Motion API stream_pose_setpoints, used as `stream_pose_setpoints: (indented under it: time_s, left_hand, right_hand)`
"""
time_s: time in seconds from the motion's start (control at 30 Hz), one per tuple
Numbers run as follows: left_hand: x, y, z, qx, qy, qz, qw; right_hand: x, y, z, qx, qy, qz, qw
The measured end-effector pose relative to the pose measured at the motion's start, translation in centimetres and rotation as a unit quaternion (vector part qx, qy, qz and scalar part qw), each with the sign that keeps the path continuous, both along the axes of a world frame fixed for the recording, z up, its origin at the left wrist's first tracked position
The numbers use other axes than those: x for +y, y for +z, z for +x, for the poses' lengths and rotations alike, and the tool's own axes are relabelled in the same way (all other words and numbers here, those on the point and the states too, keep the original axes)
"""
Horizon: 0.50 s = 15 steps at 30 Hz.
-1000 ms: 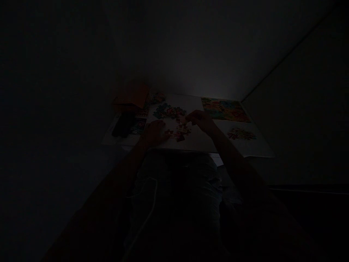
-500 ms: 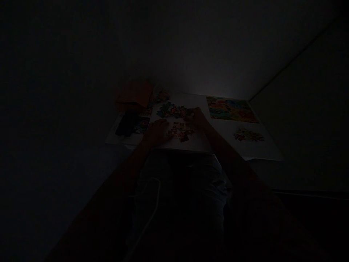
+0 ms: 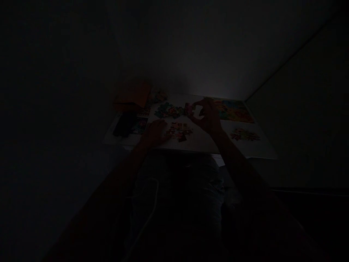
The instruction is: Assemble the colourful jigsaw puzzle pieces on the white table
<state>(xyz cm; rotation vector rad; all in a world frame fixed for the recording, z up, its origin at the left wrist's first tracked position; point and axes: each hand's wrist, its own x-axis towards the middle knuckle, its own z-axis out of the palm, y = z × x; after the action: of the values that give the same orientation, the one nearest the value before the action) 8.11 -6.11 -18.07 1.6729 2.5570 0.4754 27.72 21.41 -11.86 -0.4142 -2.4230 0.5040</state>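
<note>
While our left hand (image 3: 155, 133) lies open by the puzzle pieces (image 3: 179, 130), our right hand (image 3: 208, 118) pinches a pink piece (image 3: 189, 108), best held lightly by its edges.

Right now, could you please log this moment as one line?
right hand: fingertips at pink puzzle piece | left hand: beside reddish pieces | picture: very dark

Left hand (image 3: 156, 133): lying palm-down on the worktop (image 3: 200, 140), its fingertips reaching beside the puzzle cluster (image 3: 178, 131).
Right hand (image 3: 208, 116): holding 1 pink piece (image 3: 189, 109) between thumb and index finger, just beside the green pile (image 3: 167, 110).
Far right side: a colourful picture sheet (image 3: 236, 111) is lying beyond a loose pile (image 3: 244, 134).
Far left side: an orange box (image 3: 132, 96) is sitting behind a black object (image 3: 124, 124), too dark to identify.
</note>
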Motion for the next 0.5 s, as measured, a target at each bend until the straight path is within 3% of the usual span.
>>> stream_pose_setpoints:
  time_s: [0.1,0.2,0.4,0.5]
  left_hand:
    - [0.1,-0.1,-0.1,0.005,-0.002,0.008,1.000]
    - [0.2,-0.1,-0.2,0.006,-0.004,0.008,1.000]
    - [0.6,-0.5,-0.8,0.008,-0.004,0.003,1.000]
    - [0.6,-0.7,-0.9,0.014,-0.003,0.004,1.000]
  right_hand:
    - [-1.3,2.9,2.9,0.003,-0.001,0.010,1.000]
    - [-1.1,4.1,6.4,0.017,-0.027,0.022,0.999]
    - [3.1,2.9,14.9,0.013,-0.118,-0.013,0.993]
    - [3.8,1.9,16.5,0.002,-0.112,-0.027,0.993]
